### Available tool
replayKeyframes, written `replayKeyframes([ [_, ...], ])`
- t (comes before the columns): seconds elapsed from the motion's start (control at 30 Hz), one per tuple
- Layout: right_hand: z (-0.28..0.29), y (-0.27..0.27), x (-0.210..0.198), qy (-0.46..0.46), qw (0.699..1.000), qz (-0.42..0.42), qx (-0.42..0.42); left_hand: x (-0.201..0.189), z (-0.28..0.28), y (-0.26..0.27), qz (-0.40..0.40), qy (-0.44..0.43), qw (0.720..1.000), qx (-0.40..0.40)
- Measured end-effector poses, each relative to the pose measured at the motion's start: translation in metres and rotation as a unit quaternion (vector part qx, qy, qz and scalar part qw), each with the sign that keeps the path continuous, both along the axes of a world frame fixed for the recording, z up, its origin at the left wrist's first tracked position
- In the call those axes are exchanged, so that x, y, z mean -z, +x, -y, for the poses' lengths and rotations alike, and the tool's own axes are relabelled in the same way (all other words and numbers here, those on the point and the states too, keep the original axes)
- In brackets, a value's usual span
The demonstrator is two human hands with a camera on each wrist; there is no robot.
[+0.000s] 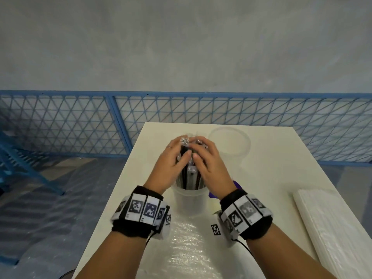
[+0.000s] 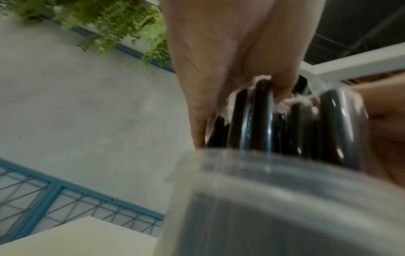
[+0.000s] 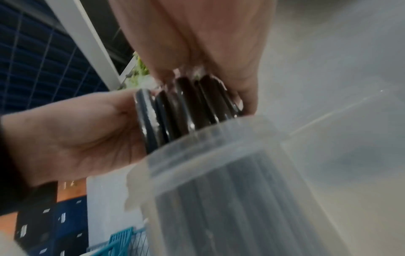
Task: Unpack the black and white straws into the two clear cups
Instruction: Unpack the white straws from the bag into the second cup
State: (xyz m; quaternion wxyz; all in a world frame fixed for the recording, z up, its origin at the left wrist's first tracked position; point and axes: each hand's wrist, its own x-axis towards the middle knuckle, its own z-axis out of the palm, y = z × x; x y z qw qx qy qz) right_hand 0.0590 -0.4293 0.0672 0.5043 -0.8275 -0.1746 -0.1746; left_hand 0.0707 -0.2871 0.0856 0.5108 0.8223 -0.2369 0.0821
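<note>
A bundle of black straws [image 1: 190, 177] stands upright in the near clear cup [image 1: 190, 200] at the table's middle. My left hand [image 1: 173, 160] and right hand [image 1: 209, 164] cup the bundle from either side, fingers curled over its top ends. In the left wrist view the left hand [image 2: 219, 52] grips the straw tops [image 2: 263, 124] above the cup's rim [image 2: 274, 166]. The right wrist view shows the right hand [image 3: 208, 34] on the black straws [image 3: 186, 107] above the cup [image 3: 241, 190]. The second clear cup [image 1: 229, 141] stands behind to the right, and I see no straws in it. A pack of white straws [image 1: 330, 228] lies at the table's right edge.
Crumpled clear plastic wrap [image 1: 189, 244] lies on the white table [image 1: 271, 178] in front of the near cup. Something purple [image 1: 237, 186] peeks out behind my right wrist. A blue mesh fence [image 1: 80, 125] runs behind the table, with floor to the left.
</note>
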Motion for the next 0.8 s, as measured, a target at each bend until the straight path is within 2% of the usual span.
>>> replayKeyframes([
  [0.17, -0.005, -0.001, -0.014, 0.015, 0.999, 0.046, 0.011, -0.01, 0.007, -0.007, 0.021, -0.06, 0.998, -0.025],
  [0.27, -0.008, -0.004, -0.016, -0.048, 0.996, 0.066, 0.025, -0.011, 0.013, -0.012, 0.058, -0.029, 0.997, -0.043],
  [0.37, -0.01, -0.006, -0.002, -0.141, 0.986, 0.078, 0.039, 0.004, 0.018, -0.015, 0.046, -0.011, 0.997, -0.067],
  [0.5, -0.007, -0.005, -0.001, -0.133, 0.987, 0.081, 0.039, 0.003, 0.019, -0.014, 0.054, 0.024, 0.989, -0.139],
  [0.57, -0.005, -0.005, 0.0, -0.117, 0.988, 0.064, 0.072, -0.002, 0.021, -0.012, 0.066, 0.048, 0.985, -0.152],
  [0.63, -0.005, -0.005, 0.002, -0.114, 0.989, 0.041, 0.085, 0.0, 0.022, -0.01, 0.033, 0.065, 0.989, -0.128],
  [0.73, -0.004, -0.003, 0.006, -0.119, 0.992, 0.009, 0.028, 0.007, 0.022, -0.01, -0.023, 0.08, 0.992, -0.095],
  [0.8, 0.0, -0.002, 0.002, -0.09, 0.996, -0.003, 0.01, 0.006, 0.015, -0.011, -0.049, 0.074, 0.993, -0.084],
])
